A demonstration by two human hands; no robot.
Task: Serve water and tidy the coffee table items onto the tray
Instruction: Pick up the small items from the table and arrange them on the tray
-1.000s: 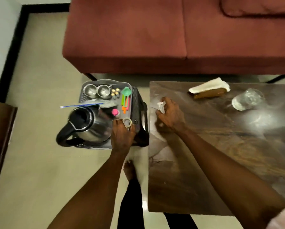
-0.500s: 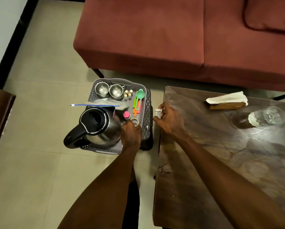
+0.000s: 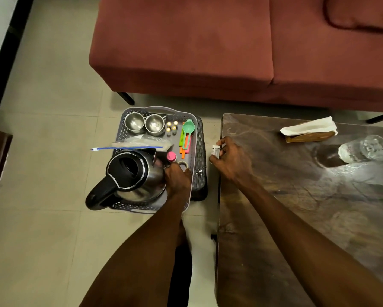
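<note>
A grey perforated tray [image 3: 159, 110] stands on a dark stool left of the coffee table [image 3: 297, 207]. In it are a steel kettle [image 3: 132, 173] with its lid open, two steel cups [image 3: 134, 122], a zip bag [image 3: 141, 144], coloured measuring spoons [image 3: 187, 134], a pink-capped bottle [image 3: 171, 156] and a tape roll [image 3: 183, 164]. My left hand [image 3: 177, 178] is inside the tray, fingers curled on the tape roll's near side. My right hand [image 3: 232, 160] pinches a small white container [image 3: 215, 150] just past the table's left edge. A clear glass [image 3: 363, 149] sits on the table at the far right.
A napkin holder with white napkins [image 3: 310, 129] stands at the table's back. A red sofa [image 3: 208, 52] runs behind the tray and table. Several small yellow-tipped items [image 3: 171, 127] sit beside the cups. My foot shows on the tiled floor [image 3: 42, 151] below the tray.
My right hand lifted the small white container off the table and carried it left, past the table's edge toward the tray. My left hand stayed on the tape roll.
</note>
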